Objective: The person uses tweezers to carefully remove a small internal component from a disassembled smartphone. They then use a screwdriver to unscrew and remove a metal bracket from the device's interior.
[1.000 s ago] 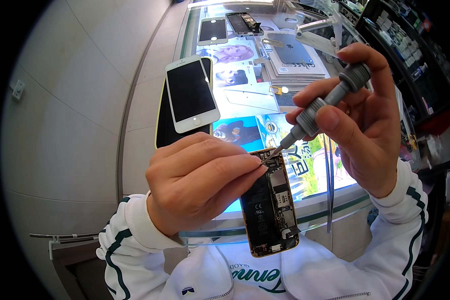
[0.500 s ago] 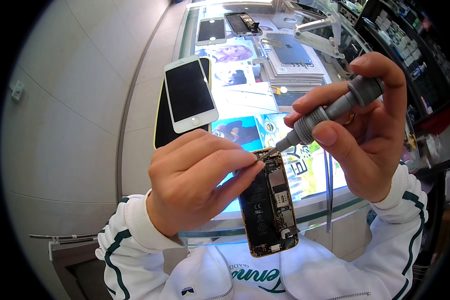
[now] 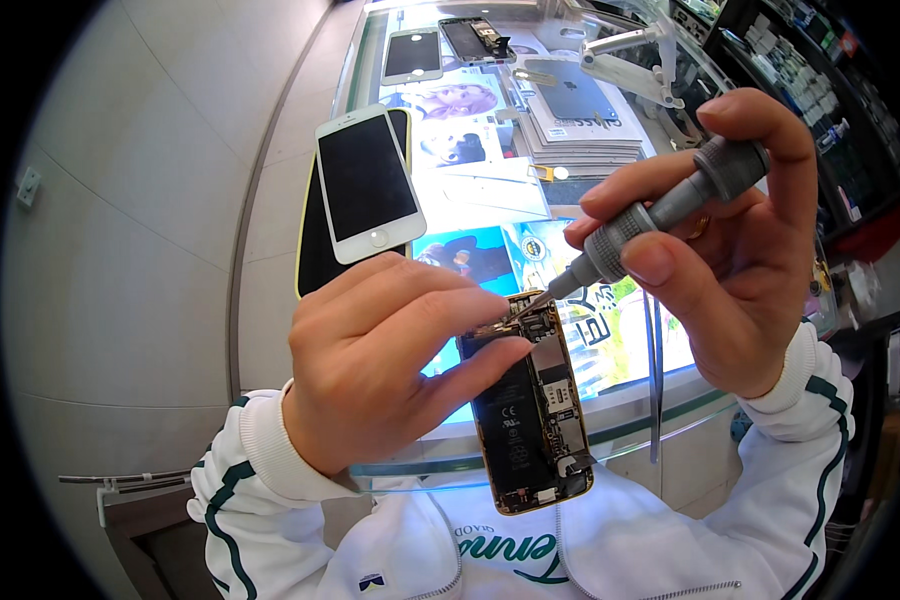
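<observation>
An opened phone body [image 3: 520,430], gold-edged with a black battery and exposed circuit board, lies over the near edge of the glass counter. My right hand [image 3: 715,270] grips a grey screwdriver [image 3: 620,235], the thumb and fingers around its ribbed handle. Its thin tip slants down to the phone's upper end. My left hand [image 3: 390,350] is at the upper left of the phone, thumb over the inner parts and forefinger near the screwdriver tip. A gap shows between those two fingertips; the other fingers are curled and partly hidden.
A white phone screen [image 3: 368,185] rests on a black yellow-rimmed pad [image 3: 315,250] at left. Tweezers [image 3: 655,380] lie right of the phone. Farther back are another screen [image 3: 412,55], an opened phone [image 3: 475,42], stacked magazines [image 3: 585,150] and a jointed arm [image 3: 630,65].
My left thumb and forefinger have parted from their pinch at the screwdriver tip, the thumb lower on the phone. My right hand still holds the screwdriver. The view has shifted slightly.
</observation>
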The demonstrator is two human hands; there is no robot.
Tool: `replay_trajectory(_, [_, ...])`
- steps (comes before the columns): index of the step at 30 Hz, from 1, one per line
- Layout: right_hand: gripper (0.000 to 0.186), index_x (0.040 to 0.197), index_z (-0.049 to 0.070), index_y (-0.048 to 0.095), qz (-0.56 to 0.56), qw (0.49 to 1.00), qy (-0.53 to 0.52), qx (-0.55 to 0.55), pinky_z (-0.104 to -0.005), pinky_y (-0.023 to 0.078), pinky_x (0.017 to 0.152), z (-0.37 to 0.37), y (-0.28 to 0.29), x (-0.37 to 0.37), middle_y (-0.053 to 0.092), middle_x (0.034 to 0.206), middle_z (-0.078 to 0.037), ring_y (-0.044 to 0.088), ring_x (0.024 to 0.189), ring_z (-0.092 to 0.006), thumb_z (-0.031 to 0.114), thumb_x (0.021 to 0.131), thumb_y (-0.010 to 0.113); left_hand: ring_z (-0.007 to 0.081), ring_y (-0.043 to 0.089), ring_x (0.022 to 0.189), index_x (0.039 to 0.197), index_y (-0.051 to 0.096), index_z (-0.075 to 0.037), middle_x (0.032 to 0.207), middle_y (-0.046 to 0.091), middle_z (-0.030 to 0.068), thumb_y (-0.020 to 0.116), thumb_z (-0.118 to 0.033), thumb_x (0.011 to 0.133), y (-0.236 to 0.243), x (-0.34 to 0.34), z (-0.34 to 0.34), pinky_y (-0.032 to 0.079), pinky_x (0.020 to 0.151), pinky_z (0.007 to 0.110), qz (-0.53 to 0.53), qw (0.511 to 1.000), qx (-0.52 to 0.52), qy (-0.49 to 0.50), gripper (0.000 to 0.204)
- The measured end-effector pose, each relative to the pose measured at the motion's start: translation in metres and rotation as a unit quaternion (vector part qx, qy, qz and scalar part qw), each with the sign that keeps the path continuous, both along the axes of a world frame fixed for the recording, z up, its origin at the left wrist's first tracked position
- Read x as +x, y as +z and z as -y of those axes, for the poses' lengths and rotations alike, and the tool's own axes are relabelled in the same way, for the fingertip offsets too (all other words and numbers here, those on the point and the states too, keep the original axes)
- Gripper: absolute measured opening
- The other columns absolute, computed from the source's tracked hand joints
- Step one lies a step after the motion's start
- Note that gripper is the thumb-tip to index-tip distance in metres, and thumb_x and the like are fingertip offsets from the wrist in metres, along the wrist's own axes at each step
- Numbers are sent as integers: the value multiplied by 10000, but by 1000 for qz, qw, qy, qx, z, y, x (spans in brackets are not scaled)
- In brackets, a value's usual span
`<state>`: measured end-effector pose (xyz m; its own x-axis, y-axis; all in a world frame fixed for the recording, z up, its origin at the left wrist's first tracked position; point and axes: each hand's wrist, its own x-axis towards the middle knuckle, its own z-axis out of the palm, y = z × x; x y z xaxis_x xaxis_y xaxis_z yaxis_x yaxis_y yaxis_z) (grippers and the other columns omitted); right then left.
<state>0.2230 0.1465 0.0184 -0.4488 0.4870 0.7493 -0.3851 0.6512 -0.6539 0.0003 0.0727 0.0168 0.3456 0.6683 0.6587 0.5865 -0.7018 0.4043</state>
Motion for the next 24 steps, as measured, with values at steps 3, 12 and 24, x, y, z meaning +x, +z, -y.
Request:
replay_trajectory(3, [634, 1371, 72, 203, 55, 997, -19, 43, -380, 586, 832, -4, 7, 5, 653, 1073, -236, 695, 956, -288, 20, 900, 623, 205, 637, 728, 911, 710, -31, 832, 671, 93, 874, -115, 644, -3, -1, -2, 494, 606, 290, -2, 1000, 0, 13, 324])
replay_trajectory(12, [735, 1356, 56, 238, 301, 921, 5, 247, -302, 599, 724, 2, 45, 12, 637, 1045, -297, 709, 872, -285, -120, 791, 673, 260, 557, 860, 924, 717, -71, 950, 621, 74, 881, -189, 576, -2, -4, -2, 488, 727, 373, -90, 995, -33, -26, 403])
replay_trajectory(24, [737, 1376, 59, 224, 335, 912, 41, 232, -326, 592, 780, 8, 41, 10, 575, 1133, -346, 679, 970, -319, -147, 812, 651, 266, 556, 844, 925, 711, -34, 945, 613, 92, 859, -173, 590, -7, -3, -2, 497, 713, 368, -73, 996, -40, -31, 392])
